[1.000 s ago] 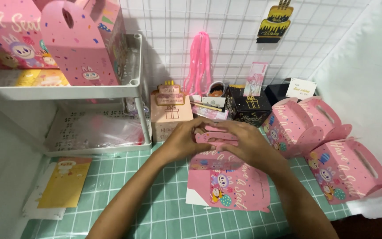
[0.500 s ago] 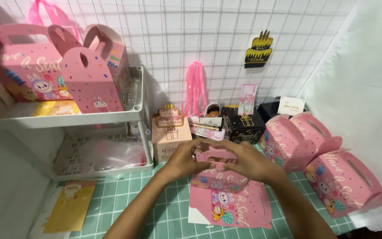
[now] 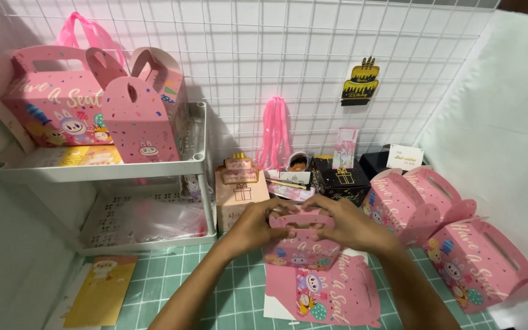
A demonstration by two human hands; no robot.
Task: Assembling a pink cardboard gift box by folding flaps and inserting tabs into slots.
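Partly hidden — pink box (image 3: 301,244) pinched between left hand (image 3: 253,227) and right hand (image 3: 348,225).

White two-tier rack (image 3: 198,164) at left, carrying two assembled pink gable boxes (image 3: 93,104) on top, clear plastic bags (image 3: 154,220) below. Yellow card (image 3: 100,292) flat on the green grid surface (image 3: 239,299). White wire grid panel (image 3: 276,55) behind, with pink ribbons (image 3: 274,131) and a black-and-gold cake topper (image 3: 360,82) hanging. Peach gift box (image 3: 238,192) beside a black gift box (image 3: 340,181). Three more pink gable boxes (image 3: 478,263) lying at right, against a white sheet (image 3: 508,140).
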